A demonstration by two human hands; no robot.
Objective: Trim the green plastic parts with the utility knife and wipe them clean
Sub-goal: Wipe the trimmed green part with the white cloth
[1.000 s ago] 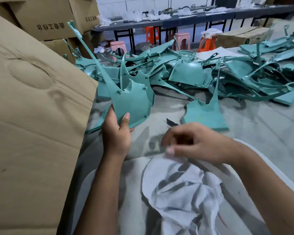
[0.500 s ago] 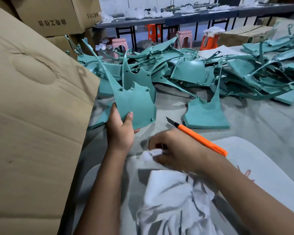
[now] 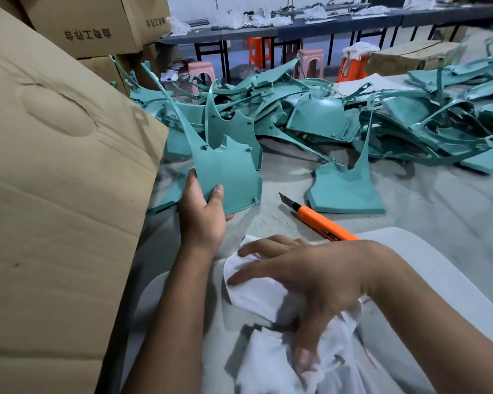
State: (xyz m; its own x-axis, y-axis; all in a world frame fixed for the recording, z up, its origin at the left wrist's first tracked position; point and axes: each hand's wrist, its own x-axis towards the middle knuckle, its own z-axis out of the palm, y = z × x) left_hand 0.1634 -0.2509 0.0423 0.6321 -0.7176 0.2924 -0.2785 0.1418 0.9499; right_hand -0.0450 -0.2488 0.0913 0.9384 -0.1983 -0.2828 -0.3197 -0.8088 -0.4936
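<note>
Now your left hand grips the flat, matte green plastic panel by its near edge, upright at near left. Your right hand has dropped the orange utility knife (blade still out) onto the table and spreads loosely over the crumpled white rag: wiping likely follows.

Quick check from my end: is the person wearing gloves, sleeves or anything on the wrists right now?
No. The left hand and right hand are both bare: no gloves, and no watch, band or ring shows. Both forearms are uncovered as far as the frame shows; no sleeve edge is in view.
</note>
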